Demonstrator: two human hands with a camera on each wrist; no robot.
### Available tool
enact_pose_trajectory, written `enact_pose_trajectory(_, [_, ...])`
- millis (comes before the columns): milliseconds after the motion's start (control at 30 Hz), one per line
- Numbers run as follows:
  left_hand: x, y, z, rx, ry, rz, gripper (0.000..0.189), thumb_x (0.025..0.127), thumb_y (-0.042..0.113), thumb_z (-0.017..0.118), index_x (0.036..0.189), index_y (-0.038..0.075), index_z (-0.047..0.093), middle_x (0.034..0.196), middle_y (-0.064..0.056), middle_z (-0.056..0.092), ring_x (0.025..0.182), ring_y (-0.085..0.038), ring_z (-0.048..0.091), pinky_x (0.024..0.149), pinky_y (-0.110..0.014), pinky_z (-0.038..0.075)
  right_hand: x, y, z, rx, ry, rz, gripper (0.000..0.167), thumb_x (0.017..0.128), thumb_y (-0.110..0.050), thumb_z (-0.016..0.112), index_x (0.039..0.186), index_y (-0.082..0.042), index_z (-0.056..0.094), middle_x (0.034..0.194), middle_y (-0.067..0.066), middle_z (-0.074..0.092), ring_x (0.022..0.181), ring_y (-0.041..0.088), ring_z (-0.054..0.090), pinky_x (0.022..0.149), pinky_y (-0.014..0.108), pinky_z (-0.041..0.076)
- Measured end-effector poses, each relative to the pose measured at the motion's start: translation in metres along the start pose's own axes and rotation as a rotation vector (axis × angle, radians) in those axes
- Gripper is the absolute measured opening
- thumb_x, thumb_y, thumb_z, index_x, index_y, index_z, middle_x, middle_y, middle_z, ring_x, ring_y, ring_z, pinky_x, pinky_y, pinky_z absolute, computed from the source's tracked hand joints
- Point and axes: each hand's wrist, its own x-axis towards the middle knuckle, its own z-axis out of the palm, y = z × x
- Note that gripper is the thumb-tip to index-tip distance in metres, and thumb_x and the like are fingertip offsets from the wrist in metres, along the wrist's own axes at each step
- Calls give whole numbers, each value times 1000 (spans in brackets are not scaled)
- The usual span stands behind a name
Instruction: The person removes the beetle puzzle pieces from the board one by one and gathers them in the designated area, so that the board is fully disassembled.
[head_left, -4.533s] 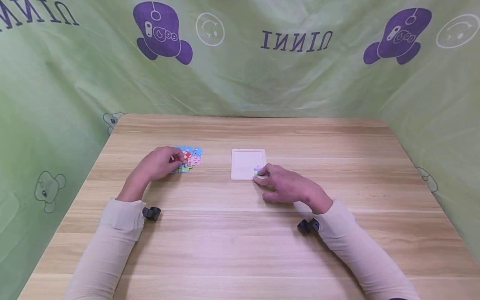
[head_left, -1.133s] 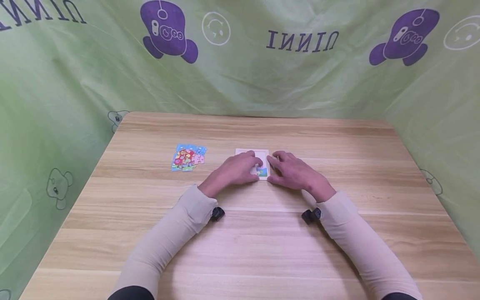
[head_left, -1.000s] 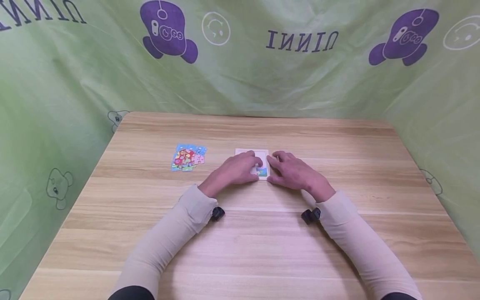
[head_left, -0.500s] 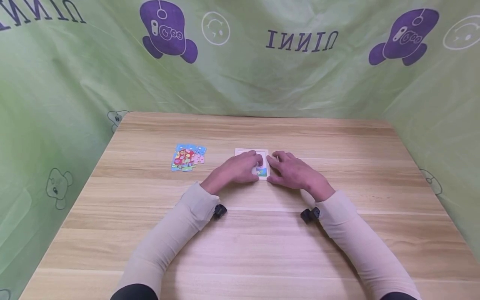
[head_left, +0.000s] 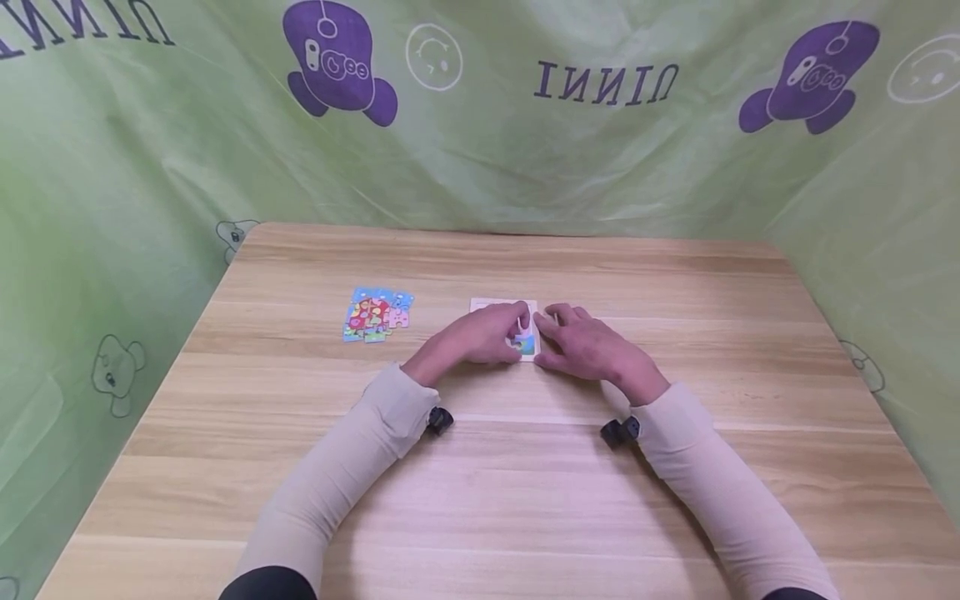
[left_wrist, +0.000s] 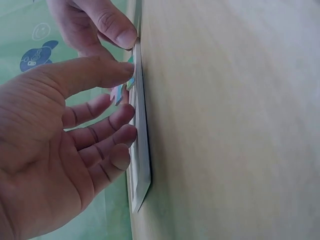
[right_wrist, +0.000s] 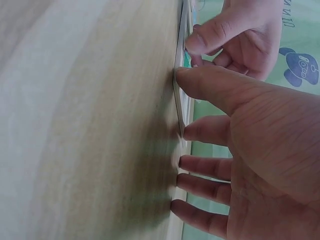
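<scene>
A square white puzzle tray (head_left: 483, 302) lies on the table, mostly covered by the hands in the head view. Blue and green jigsaw pieces (head_left: 527, 346) show in its front right corner. My left hand (head_left: 491, 335) is over the tray and pinches a tilted jigsaw piece (left_wrist: 119, 95) between thumb and index finger; its other fingers rest at the tray's edge. At the tray's right side is my right hand (head_left: 588, 343), its thumb and index fingertip touching the rim and the other fingers spread on the table.
Left of the tray lies a cluster of colourful jigsaw pieces (head_left: 375, 312), fitted or overlapping, with blue, red and pink parts. The wooden table (head_left: 480, 483) is bordered by a green printed curtain (head_left: 480, 167) at the back and sides.
Since the oldest frame, my left hand has moved right from the piece cluster to the tray, and my right hand has shifted to its right edge. Lately the left fingers have edged slightly right.
</scene>
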Motion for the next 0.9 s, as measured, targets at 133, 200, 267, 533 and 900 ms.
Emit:
enact_pose_trajectory(133, [0, 0, 2, 2, 31, 9, 21, 97, 8, 65, 115, 10, 55, 92, -5, 60, 81, -18, 56, 71, -30, 46, -1, 0, 0, -1, 4, -4, 71, 102, -38, 64, 158, -4, 37, 153, 30, 36, 134, 47, 42, 108, 59, 39])
enact_pose_trajectory(200, [0, 1, 3, 0, 47, 9, 16, 99, 8, 62, 113, 11, 55, 89, -4, 61, 78, -18, 56, 69, -29, 46, -1, 0, 1, -4, 6, -3, 71, 102, -38, 64, 158, -5, 37, 153, 30, 36, 134, 47, 42, 108, 59, 39])
enact_pose_trajectory(267, [0, 1, 4, -7, 58, 5, 14, 100, 8, 62, 112, 12, 55, 87, -4, 61, 74, -17, 56, 66, -29, 45, -1, 0, 1, -6, 6, -2, 71, 102, -39, 64, 159, -5, 37, 153, 30, 36, 134, 47, 42, 108, 59, 40])
enact_pose_trajectory(533, [-2, -3, 2, -64, 94, -15, 13, 101, 6, 61, 111, 13, 57, 91, -3, 64, 76, -17, 59, 69, -29, 47, -1, -1, 1, -4, -2, 6, 72, 103, -40, 63, 159, -6, 35, 154, 29, 35, 134, 46, 42, 108, 58, 40])
enact_pose_trajectory(900, [-32, -29, -14, -129, 159, -65, 10, 101, 7, 61, 111, 11, 58, 97, -5, 67, 77, -18, 63, 73, -35, 52, -2, 1, 1, 3, -3, 10, 73, 102, -40, 64, 159, -5, 36, 155, 29, 34, 135, 46, 41, 109, 58, 39])
